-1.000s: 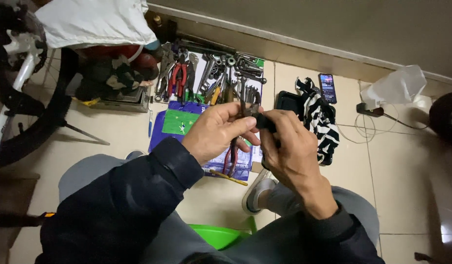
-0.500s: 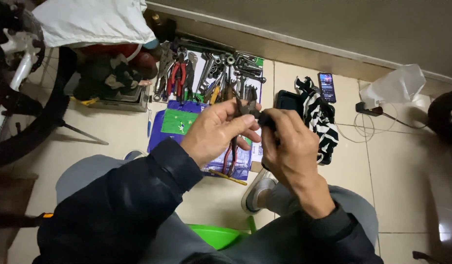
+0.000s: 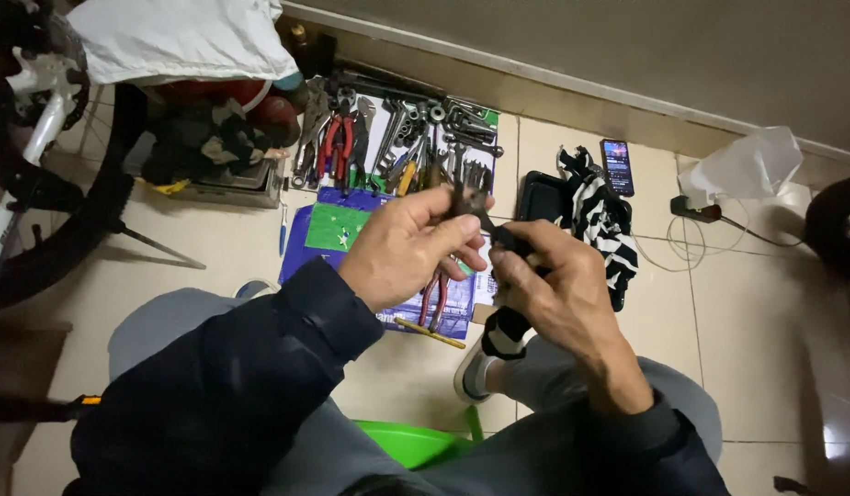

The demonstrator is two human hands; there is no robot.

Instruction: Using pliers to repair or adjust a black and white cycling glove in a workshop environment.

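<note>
My left hand (image 3: 408, 246) and my right hand (image 3: 558, 294) meet in front of me, both gripping a small black part (image 3: 487, 228). The left fingers pinch its upper end near a dark knob; the right hand wraps its lower end, which hides most of it. Below the hands, red-handled pliers (image 3: 433, 298) and a yellow-handled tool (image 3: 429, 332) lie on a blue-and-green printed sheet (image 3: 331, 230) on the tiled floor.
Several wrenches, pliers and sockets (image 3: 402, 138) lie spread near the wall. A phone (image 3: 616, 166), a black tray (image 3: 541, 197) and a striped cloth (image 3: 604, 220) sit right. A bicycle wheel (image 3: 62, 197) stands left, a white bag (image 3: 747, 165) far right, a green stool (image 3: 411, 443) below me.
Both hands stayed together on the black part, shifting slightly as the fingers work it. The view has moved a little.
</note>
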